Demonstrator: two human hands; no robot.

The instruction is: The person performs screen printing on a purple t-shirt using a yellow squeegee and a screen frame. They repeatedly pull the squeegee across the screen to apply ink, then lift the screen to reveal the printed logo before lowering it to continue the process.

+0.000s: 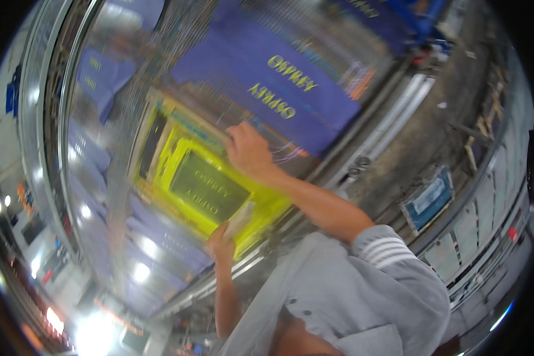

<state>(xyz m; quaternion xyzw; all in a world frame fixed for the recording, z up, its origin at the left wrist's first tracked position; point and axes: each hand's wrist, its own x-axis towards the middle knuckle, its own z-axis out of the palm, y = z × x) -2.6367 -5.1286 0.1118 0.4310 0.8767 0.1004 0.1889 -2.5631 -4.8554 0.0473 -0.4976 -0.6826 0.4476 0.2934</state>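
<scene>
A screen printing frame (181, 228), smeared bright yellow-green with ink, lies on the long table with a dark mesh window (210, 184) bearing faint lettering. My left hand (221, 242) is closed round a pale, flat-bladed squeegee (241, 219), tilted over the frame's near edge. At the frame's far right edge, my right hand (249, 151) has its fingers curled onto the rim; motion blur softens the fingertips. Just beyond it lies a blue-purple fabric piece (237, 71) with two yellow printed words, one upside down to the other.
More purple printed pieces (104, 80) line the table's left side, and others (163, 237) lie near its front. Metal rails (391, 127) run along the right edge. A smaller blue-panelled frame (427, 199) rests beyond them. Blue equipment (418, 18) stands at the far right.
</scene>
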